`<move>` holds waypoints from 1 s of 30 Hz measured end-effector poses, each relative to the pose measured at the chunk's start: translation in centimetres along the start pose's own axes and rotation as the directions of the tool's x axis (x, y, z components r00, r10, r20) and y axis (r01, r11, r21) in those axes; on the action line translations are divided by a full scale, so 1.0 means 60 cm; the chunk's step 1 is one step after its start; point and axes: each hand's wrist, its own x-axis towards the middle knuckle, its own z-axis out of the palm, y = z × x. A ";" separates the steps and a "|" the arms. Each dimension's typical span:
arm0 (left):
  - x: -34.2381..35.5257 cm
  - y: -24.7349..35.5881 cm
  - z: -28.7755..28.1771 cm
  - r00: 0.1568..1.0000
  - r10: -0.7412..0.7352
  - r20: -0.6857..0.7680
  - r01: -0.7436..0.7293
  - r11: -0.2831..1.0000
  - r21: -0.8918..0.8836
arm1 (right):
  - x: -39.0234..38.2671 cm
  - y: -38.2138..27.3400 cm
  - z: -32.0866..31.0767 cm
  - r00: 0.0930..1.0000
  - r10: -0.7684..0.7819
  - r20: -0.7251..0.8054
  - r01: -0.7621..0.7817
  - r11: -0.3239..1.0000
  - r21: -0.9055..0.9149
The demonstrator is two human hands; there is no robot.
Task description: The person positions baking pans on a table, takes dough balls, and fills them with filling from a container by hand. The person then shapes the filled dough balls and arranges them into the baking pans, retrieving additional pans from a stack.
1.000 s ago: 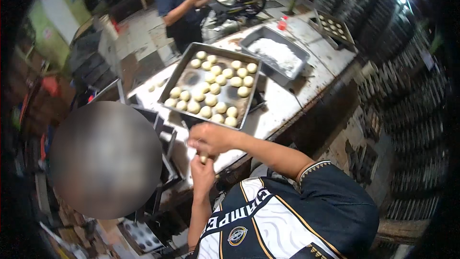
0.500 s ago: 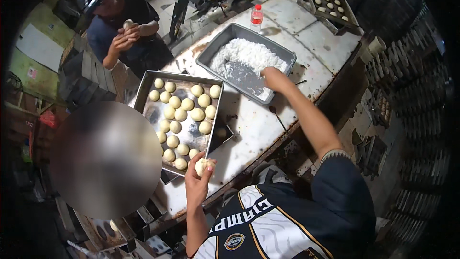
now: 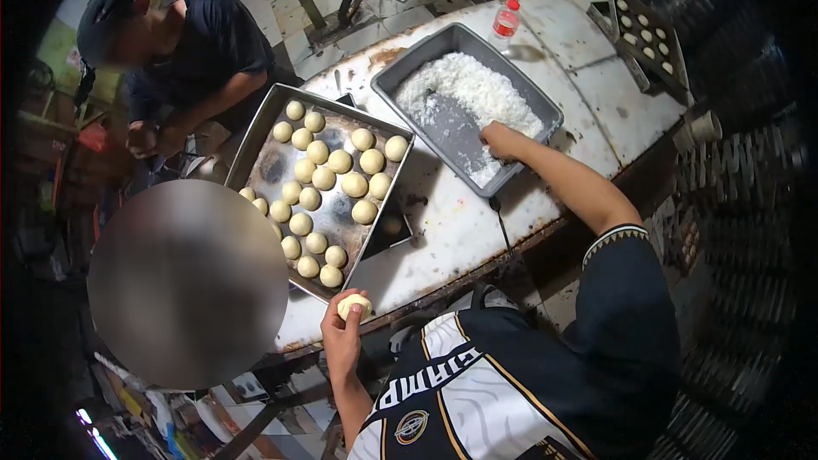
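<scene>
Right hand (image 3: pixel 506 142) has shifted from left hand (image 3: pixel 342 342), whose fingers grasp dough (image 3: pixel 359 301), to flakes (image 3: pixel 504 102) lying forward-right; whether its own fingers grip any cannot be told.

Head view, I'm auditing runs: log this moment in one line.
left hand: holding dough piece; right hand: in grey tub, at white crumbs; metal tray: dough balls

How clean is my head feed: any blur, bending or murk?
Head view: a round blurred patch at lower left hides part of the dough tray; the table bows with the fisheye; racks at right sit in gloom; the left hand, its dough ball and the right hand look fairly clear.
</scene>
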 end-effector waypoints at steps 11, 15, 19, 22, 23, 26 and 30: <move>-0.016 0.012 0.025 0.991 0.079 -0.109 -0.099 0.974 -0.202 | 0.026 -0.037 0.003 0.960 -0.262 -0.096 0.268 0.962 0.055; -0.017 0.012 0.028 0.993 0.014 -0.119 -0.054 0.939 -0.340 | 0.013 -0.039 -0.010 0.922 -0.386 0.031 0.386 0.922 0.013; -0.020 0.002 0.012 0.986 0.104 -0.134 -0.119 0.987 -0.108 | -0.007 -0.035 -0.049 0.923 -0.275 0.270 0.315 0.942 -0.116; -0.017 -0.006 0.008 0.982 0.076 -0.170 -0.105 0.980 -0.167 | -0.012 -0.030 -0.060 0.904 -0.314 0.289 0.359 0.926 -0.117; -0.017 -0.008 0.009 0.982 0.087 -0.169 -0.126 0.962 -0.242 | -0.013 -0.027 -0.060 0.902 -0.333 0.276 0.368 0.926 -0.088; -0.014 -0.011 0.010 0.981 0.080 -0.179 -0.135 0.936 -0.325 | -0.006 -0.025 -0.044 0.845 -0.521 0.118 0.529 0.848 -0.041; -0.012 -0.020 0.011 0.978 0.115 -0.173 -0.133 0.987 -0.092 | 0.010 -0.029 -0.018 0.860 -0.500 0.107 0.502 0.865 0.005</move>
